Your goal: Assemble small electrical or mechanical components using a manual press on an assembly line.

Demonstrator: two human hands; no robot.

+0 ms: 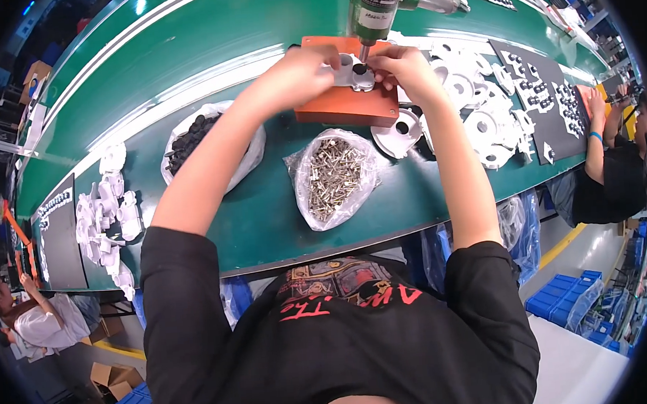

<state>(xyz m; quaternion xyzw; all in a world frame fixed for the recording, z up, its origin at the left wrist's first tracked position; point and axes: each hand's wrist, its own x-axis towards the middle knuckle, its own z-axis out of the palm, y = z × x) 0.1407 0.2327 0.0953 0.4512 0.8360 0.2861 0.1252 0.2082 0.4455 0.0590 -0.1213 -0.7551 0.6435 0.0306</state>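
A white plastic part [363, 85] with a round black piece in it lies on an orange block [347, 110]. Above it, the thin metal tip of a green bench machine [375, 10] points down at the black piece. My left hand [307, 73] is closed at the part's left end, its fingertips partly hidden behind the hand. From the right, my right hand [403, 70] pinches close beside the black piece and the tip; whatever is between its fingers is too small to make out.
Near me stands a clear bag of metal screws or pins [334, 175]; left of it, a bag of black pieces [186, 142]. White plastic parts [482, 129] pile up on the right, more white parts [106, 215] on the left. Co-workers sit at both ends, one by a black mat [545, 77].
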